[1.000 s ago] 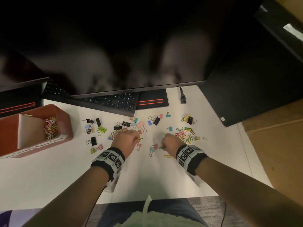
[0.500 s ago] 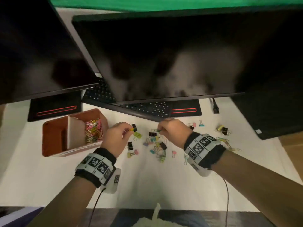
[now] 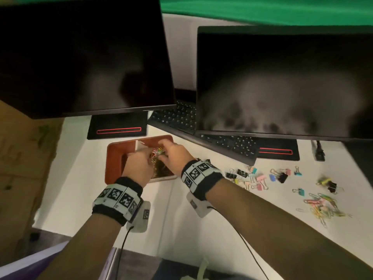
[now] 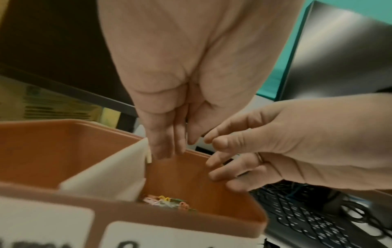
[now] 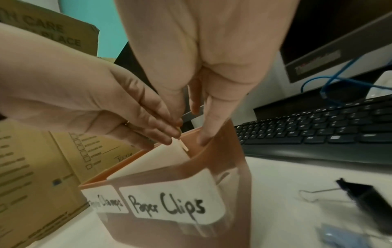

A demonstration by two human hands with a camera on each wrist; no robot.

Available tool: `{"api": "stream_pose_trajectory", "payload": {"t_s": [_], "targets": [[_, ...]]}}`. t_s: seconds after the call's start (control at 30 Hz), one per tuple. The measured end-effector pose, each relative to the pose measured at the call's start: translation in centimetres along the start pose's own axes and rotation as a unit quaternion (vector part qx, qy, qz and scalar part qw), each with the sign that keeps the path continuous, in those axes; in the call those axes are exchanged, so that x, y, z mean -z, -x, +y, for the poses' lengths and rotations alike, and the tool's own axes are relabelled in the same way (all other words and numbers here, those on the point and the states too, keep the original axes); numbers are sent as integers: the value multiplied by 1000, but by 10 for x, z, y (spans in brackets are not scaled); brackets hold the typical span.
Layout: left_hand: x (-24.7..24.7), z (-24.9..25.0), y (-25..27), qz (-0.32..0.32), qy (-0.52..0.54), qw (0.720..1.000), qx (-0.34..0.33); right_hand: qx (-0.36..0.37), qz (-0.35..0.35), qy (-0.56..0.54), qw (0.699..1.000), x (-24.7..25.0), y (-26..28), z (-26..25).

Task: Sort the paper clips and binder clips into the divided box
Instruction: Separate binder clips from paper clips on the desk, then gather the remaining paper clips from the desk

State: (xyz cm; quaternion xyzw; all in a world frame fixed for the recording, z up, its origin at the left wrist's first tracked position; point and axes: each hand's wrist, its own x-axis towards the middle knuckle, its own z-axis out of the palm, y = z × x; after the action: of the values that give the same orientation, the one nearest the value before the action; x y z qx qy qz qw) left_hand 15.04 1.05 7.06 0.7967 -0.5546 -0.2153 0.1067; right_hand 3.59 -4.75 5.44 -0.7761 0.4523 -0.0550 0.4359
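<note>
An orange divided box (image 3: 113, 158) stands left of centre, split by a white divider (image 4: 106, 174). Its right compartment, labelled "Paper Clips" (image 5: 169, 206), holds coloured paper clips (image 4: 167, 201). Both hands hover close together over that compartment. My left hand (image 3: 149, 158) points straight fingers (image 4: 167, 147) down at the divider's far end and holds nothing I can see. My right hand (image 3: 163, 153) has relaxed fingers (image 4: 222, 151), one fingertip (image 5: 204, 139) touching the box's far wall, with no clip visible in it. Loose binder clips (image 3: 262, 178) and a heap of paper clips (image 3: 321, 207) lie on the white table to the right.
Two dark monitors (image 3: 282, 81) overhang the table, with a black keyboard (image 3: 228, 142) right behind the box. A black binder clip (image 5: 364, 194) lies near the box's right side. Cardboard boxes (image 5: 42, 159) stand to the left. Wrist cables (image 3: 248, 245) trail toward me.
Both hands rose from the clip piles and moved left to hover over the box's right compartment. The small clips they pinched earlier no longer show in their fingers.
</note>
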Motion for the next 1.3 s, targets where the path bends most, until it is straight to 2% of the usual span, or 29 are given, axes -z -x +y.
{"api": "stream_pose_trajectory", "payload": {"t_s": [0.1,0.17,0.3,0.47,0.57,0.63,0.73,0.9,1.07,1.3], "targets": [[-6,25,1,14,56,997,-47,21,25,-60,998,22,22,20],[-19,52,1,11,110,990,-87,9,47,-82,995,42,48,47],[-64,124,10,-34,145,973,-178,-69,97,-6,993,85,113,131],[-141,201,20,-173,135,956,-192,-225,125,66,964,129,200,240],[-180,236,19,-217,113,957,-156,-305,129,78,940,148,238,283],[-201,254,15,-216,95,963,-133,-326,125,86,933,157,252,304],[-225,272,10,-201,36,973,-112,-305,95,118,940,161,260,331],[-242,290,6,-169,-63,979,-93,-256,42,88,962,158,261,349],[-240,288,12,-165,11,984,-67,-196,27,44,979,151,260,355],[-227,278,12,-109,78,991,-10,-169,22,27,985,162,267,369]]}}
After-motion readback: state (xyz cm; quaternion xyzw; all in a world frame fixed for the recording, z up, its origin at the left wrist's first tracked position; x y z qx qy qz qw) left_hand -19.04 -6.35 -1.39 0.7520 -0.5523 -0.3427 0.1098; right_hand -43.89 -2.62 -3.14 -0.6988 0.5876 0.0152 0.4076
